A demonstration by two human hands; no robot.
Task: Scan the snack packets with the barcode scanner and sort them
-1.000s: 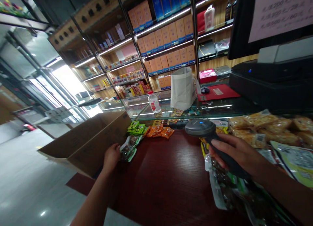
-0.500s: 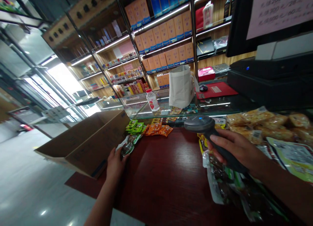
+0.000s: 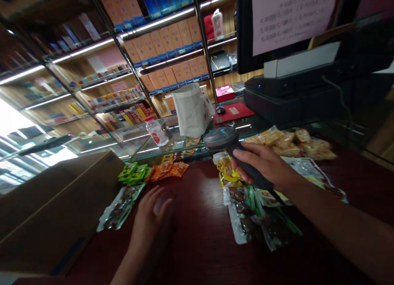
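Note:
My right hand (image 3: 261,162) is wrapped round the handle of a dark barcode scanner (image 3: 223,138), held above the dark red table (image 3: 191,219). Below and beside it lie clear packs of dark food (image 3: 246,219) and a yellow snack pack (image 3: 227,170). My left hand (image 3: 150,211), slightly blurred, hovers over the table with its fingers apart and nothing in them. Just left of it lies a clear pack of dark food (image 3: 121,207), with green sachets (image 3: 134,173) and orange sachets (image 3: 169,170) behind.
An open cardboard box (image 3: 61,198) stands at the left. Behind are a bottle with a red cap (image 3: 156,133), a white paper bag (image 3: 191,110) and a monitor (image 3: 244,42). Bagged bread-like snacks (image 3: 286,141) and a flat pale-green pack (image 3: 308,174) lie at the right.
My left hand has let go of the dark food pack by the box and moved right, away from it. The view has turned to the right; my right hand still holds the scanner.

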